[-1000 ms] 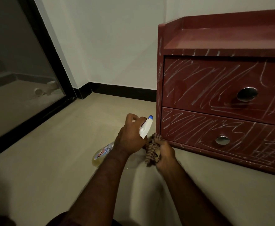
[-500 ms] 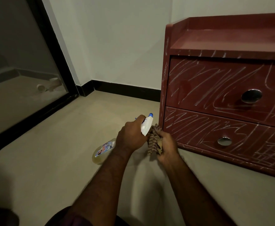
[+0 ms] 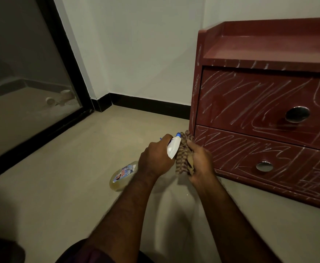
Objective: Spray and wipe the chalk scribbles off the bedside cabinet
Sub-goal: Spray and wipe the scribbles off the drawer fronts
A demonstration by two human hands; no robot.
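A dark red bedside cabinet (image 3: 250, 103) stands on the floor at the right, its two drawer fronts covered in white chalk scribbles. My left hand (image 3: 156, 158) grips the white head of a spray bottle (image 3: 124, 174), whose clear body tilts down to the left. The blue nozzle points at a brown striped cloth (image 3: 183, 156) that my right hand (image 3: 201, 164) holds bunched up. Both hands are close together just left of the lower drawer's corner.
Each drawer has a round metal pull (image 3: 296, 113). A black-framed glass door (image 3: 41, 82) fills the left side, with a black skirting (image 3: 147, 106) along the white wall. Beige floor spreads around my arms.
Both hands have risen slightly and moved closer to the cabinet's lower left corner, bottle and cloth held the same way. The view has shifted a little left.
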